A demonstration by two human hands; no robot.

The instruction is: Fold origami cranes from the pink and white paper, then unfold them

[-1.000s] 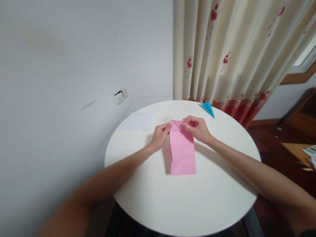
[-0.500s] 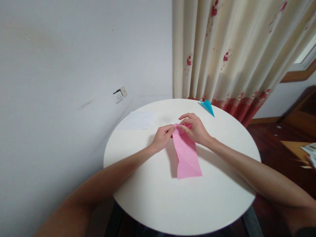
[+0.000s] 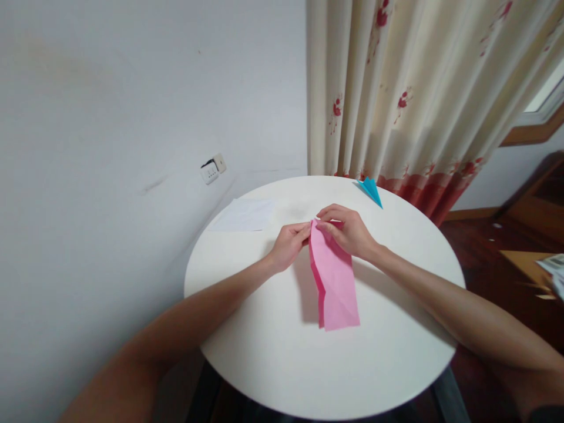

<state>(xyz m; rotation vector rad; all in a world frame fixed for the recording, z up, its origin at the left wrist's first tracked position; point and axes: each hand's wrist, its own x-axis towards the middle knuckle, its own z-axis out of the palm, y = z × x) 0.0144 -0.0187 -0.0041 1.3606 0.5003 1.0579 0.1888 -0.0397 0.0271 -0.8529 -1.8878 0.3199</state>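
Soft light, faint shadows on white table, blurry edges

This looks like a room in a home: behind the round white counter hangs a cream curtain with a red flower print and a deep red lower band, and to the counter's left rises a plain pale wall with a small household socket. Well to the right of the counter, a window edged in brown wood, a wooden skirting board, a dark reddish-brown floor and some brown wooden furniture, cut off by the view, look domestic too.
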